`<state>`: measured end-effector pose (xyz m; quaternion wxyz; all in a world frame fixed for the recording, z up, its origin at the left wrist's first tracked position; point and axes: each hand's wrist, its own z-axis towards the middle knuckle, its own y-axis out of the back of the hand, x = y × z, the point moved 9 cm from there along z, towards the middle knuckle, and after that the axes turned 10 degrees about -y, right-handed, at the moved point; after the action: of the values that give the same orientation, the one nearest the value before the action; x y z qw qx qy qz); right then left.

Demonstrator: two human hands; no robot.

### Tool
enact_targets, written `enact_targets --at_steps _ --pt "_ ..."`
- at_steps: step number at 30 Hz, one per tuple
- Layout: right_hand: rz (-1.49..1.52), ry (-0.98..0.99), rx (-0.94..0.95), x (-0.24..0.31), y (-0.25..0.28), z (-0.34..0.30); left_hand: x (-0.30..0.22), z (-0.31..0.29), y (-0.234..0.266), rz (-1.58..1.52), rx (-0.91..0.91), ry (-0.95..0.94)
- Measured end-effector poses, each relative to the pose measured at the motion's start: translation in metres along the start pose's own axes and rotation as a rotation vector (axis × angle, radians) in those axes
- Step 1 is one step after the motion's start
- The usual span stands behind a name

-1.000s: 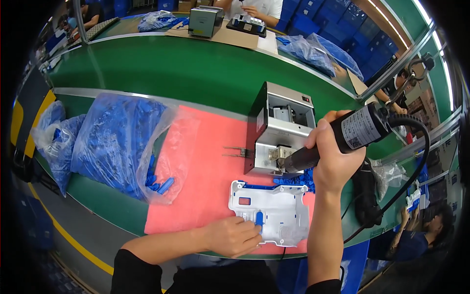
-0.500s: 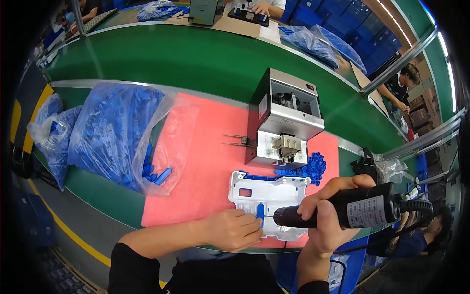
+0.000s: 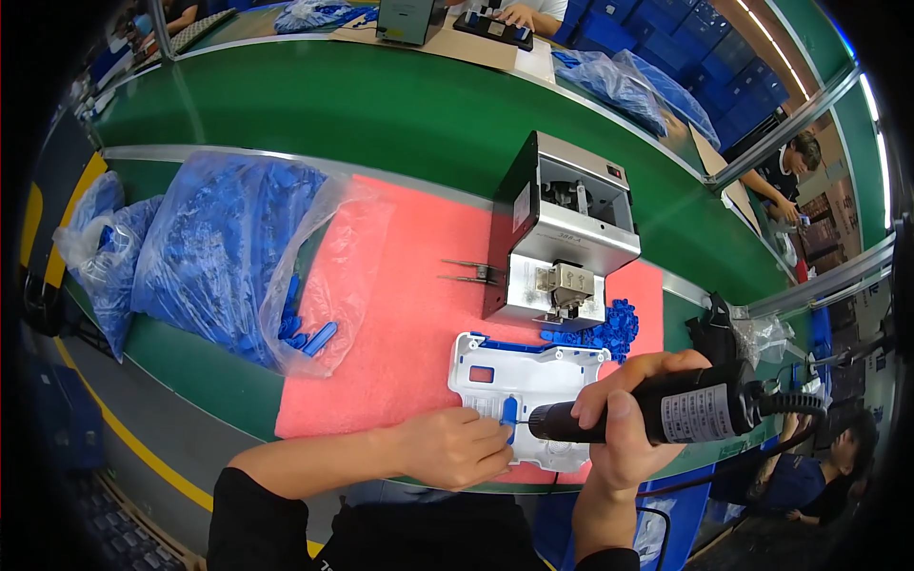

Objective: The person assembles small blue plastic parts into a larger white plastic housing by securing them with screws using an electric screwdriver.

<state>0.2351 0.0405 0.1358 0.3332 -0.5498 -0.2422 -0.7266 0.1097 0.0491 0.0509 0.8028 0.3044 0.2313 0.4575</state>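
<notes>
A white plastic housing shell (image 3: 552, 383) lies on the pink mat with its inner side up. Against it rests my left hand (image 3: 455, 447), its fingers curled closed at the lower end of a small blue plastic strip (image 3: 509, 411) inside the shell. My right hand (image 3: 624, 433) is wrapped round a black electric screwdriver (image 3: 700, 411), held nearly level and pointing left. Its thin bit reaches the blue strip beside my left fingertips; the exact contact point is too small to make out.
Behind the shell stands a metal screw feeder (image 3: 576, 233), with tweezers (image 3: 468, 271) at its left side. Small blue parts (image 3: 619, 328) are heaped beside it. A clear bag of blue parts (image 3: 224, 257) lies left on the pink mat (image 3: 409, 333). Other people work across the green bench (image 3: 333, 105).
The screwdriver and my right hand have shifted slightly left, closer to the blue strip. My left hand stays at the strip. The whole view has moved a little.
</notes>
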Motion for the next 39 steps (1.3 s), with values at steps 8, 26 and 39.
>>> enact_targets --at_steps 8,26,39 --pt "0.001 0.005 0.048 -0.004 -0.002 -0.016 -0.001 -0.002 -0.001 0.006 0.005 -0.005" --pt "0.027 0.255 -0.172 0.029 -0.004 0.093 0.01 -0.005 0.006 0.208 -0.041 0.152" --pt "0.028 0.14 0.002 0.035 -0.009 0.009 0.014 -0.009 0.002 0.091 -0.064 0.163"
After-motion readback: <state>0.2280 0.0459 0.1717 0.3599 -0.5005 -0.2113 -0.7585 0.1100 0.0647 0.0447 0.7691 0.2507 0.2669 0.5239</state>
